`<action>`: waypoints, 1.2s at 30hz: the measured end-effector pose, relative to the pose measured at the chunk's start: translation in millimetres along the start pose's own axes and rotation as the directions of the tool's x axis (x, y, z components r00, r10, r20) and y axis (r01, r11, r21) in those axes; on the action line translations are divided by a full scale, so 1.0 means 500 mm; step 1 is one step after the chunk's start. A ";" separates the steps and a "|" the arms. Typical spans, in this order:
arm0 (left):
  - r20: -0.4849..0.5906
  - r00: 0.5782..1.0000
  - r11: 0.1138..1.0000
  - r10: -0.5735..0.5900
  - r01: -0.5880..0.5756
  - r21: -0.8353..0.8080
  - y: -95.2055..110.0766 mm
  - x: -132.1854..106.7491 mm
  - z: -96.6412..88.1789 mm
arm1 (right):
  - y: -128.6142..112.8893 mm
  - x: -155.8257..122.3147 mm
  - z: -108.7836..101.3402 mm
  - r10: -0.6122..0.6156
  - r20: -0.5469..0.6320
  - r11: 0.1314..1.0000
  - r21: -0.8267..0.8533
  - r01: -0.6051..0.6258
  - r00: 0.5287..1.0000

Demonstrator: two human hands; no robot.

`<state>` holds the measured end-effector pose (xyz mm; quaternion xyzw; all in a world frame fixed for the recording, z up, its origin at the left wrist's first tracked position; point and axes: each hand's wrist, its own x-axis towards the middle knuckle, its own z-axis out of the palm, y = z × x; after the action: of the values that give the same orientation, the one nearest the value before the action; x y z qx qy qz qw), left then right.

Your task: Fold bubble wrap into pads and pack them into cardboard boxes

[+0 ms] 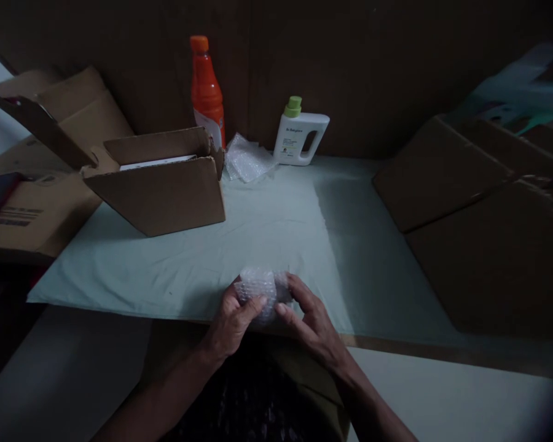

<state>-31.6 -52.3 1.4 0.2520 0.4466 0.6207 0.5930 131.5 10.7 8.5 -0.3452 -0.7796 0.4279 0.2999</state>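
Pale green cloth (276, 215) covers the table (382, 348), with a tall brown backdrop (373, 73) behind it and dim light over everything. Near the front edge, roughly at the middle, a small wad of bubble wrap (257, 285) is between the person's two hands. The left hand (230, 322) holds the wad, its thumb pressed across the near face. The right hand (314, 322) is at the wad's other side, index finger against it and thumb close by, the two somewhat parted; whether it grips cannot be told.

Toward the back, flat bubble-wrap sheets (249, 158) lie between an upright orange bottle (207, 89) and a white jug (292, 140) with a green cap and a handle. In front of the bottle, to the left, stands an open cardboard box (166, 199) with something white inside. Farther left, a dark flat item (0, 193) rests on more cardboard (41, 212). At the right are large brown boxes (493, 264), with blurred teal things (525, 98) above them.
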 end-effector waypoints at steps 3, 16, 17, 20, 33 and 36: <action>-0.098 0.993 0.992 0.067 -0.055 0.118 0.010 0.002 0.000 | -0.009 -0.023 0.043 -0.069 -0.070 0.994 -0.091 0.063 0.995; -0.001 1.000 1.000 0.021 -0.021 0.000 -0.002 0.004 0.007 | 0.031 -0.024 0.094 -0.149 -0.258 0.950 -0.304 0.066 0.955; 0.054 0.998 1.000 0.014 -0.012 -0.026 0.006 0.003 0.008 | 0.029 -0.024 0.086 -0.075 -0.266 0.974 -0.224 0.014 0.961; 0.167 0.986 0.994 0.015 0.004 -0.108 0.028 0.001 0.001 | 0.015 -0.024 0.060 0.163 -0.209 0.984 0.107 -0.143 0.964; 0.118 0.992 0.999 -0.040 0.036 0.031 0.017 0.001 -0.013 | 0.020 -0.029 0.033 0.233 -0.060 0.913 0.357 -0.197 0.970; 0.079 0.997 0.970 0.013 -0.032 0.241 0.020 0.005 -0.016 | 0.024 -0.022 0.005 0.187 -0.040 0.900 0.408 -0.155 0.981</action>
<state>-43.9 -51.1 5.4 0.3512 0.4929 0.5580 0.5677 139.4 5.3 -5.0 -0.3597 -0.6289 0.5901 0.3563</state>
